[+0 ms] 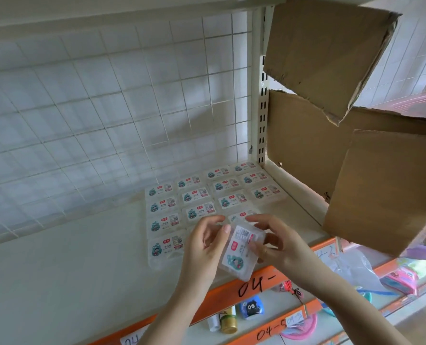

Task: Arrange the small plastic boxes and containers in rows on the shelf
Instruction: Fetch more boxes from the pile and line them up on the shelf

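Several small clear plastic boxes (198, 195) with teal and red labels lie flat in rows on the cream shelf (65, 265), filling its right part up to the back grid. Above the shelf's front edge, both hands hold one more such box (241, 250), tilted with its label facing up. My left hand (204, 247) grips its left side, thumb on top. My right hand (279, 242) pinches its right side, fingers curled over the upper corner. The hands hide part of the front rows.
A white wire grid (107, 108) backs the shelf. Torn cardboard panels (331, 58) hang at the right side. The orange front rail (232, 292) carries handwritten "04-" labels. Lower shelves hold small bottles (228, 319), a blue case (251, 307) and pink items (401, 280).
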Action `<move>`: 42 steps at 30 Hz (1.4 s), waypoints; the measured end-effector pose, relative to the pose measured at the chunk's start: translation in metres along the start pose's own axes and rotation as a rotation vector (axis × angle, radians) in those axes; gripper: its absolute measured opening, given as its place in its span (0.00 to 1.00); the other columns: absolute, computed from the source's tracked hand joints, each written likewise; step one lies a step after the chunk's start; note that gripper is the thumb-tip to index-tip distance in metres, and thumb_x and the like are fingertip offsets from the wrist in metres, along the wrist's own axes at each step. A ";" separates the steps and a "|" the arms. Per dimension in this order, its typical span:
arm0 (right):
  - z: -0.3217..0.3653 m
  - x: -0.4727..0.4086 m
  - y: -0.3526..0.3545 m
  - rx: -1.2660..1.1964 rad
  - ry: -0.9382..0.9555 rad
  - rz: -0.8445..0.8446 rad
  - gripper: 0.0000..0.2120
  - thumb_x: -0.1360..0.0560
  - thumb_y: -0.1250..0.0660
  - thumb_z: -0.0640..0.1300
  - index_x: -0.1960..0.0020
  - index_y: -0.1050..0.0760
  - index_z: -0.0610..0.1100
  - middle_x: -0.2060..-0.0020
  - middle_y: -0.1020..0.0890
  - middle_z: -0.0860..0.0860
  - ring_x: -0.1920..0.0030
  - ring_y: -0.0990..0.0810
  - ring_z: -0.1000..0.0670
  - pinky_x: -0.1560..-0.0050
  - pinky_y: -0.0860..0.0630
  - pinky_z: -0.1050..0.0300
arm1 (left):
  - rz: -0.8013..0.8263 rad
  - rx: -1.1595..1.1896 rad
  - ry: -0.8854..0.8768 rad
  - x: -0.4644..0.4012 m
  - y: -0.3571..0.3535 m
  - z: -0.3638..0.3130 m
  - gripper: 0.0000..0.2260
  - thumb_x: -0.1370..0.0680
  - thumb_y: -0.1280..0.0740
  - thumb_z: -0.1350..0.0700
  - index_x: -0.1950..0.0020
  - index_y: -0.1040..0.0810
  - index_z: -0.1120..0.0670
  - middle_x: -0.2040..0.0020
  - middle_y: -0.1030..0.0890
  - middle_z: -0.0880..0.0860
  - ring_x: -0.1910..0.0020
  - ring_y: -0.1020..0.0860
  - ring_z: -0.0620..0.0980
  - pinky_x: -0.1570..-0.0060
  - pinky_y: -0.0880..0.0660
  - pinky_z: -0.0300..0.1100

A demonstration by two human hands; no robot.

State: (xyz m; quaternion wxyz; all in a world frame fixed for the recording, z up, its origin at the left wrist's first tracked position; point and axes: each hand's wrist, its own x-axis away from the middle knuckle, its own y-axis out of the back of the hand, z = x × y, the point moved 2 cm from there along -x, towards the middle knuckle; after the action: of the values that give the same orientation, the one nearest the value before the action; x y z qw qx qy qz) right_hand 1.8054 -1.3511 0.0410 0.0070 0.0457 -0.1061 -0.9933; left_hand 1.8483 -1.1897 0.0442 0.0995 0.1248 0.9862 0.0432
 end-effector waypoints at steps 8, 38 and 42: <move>-0.019 0.003 0.010 -0.026 0.053 -0.256 0.14 0.24 0.34 0.37 0.42 0.28 0.52 0.45 0.24 0.52 0.48 0.20 0.55 0.53 0.21 0.61 | 0.004 -0.069 0.020 0.004 -0.013 0.023 0.12 0.28 0.28 0.50 0.47 0.23 0.51 0.55 0.17 0.46 0.56 0.19 0.46 0.59 0.22 0.44; -0.035 -0.039 0.047 0.743 -0.125 -0.309 0.29 0.26 0.43 0.32 0.27 0.38 0.49 0.24 0.49 0.50 0.28 0.38 0.47 0.36 0.31 0.52 | -0.096 -0.985 -0.478 -0.023 -0.050 0.035 0.15 0.36 0.28 0.66 0.52 0.20 0.54 0.54 0.20 0.49 0.52 0.22 0.51 0.55 0.24 0.46; -0.040 -0.036 0.039 0.840 -0.105 -0.474 0.14 0.23 0.41 0.42 0.39 0.28 0.43 0.30 0.37 0.46 0.39 0.27 0.41 0.52 0.23 0.47 | -0.061 -1.011 -0.446 -0.023 -0.050 0.036 0.15 0.35 0.28 0.65 0.51 0.20 0.54 0.52 0.20 0.49 0.50 0.23 0.51 0.53 0.23 0.48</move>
State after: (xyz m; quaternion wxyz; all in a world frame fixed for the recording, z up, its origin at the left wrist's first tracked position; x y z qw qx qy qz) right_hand 1.8448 -1.3972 0.0133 -0.2438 0.0173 -0.4847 -0.8398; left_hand 1.8654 -1.2414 0.0078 0.3546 0.0391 0.8009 0.4810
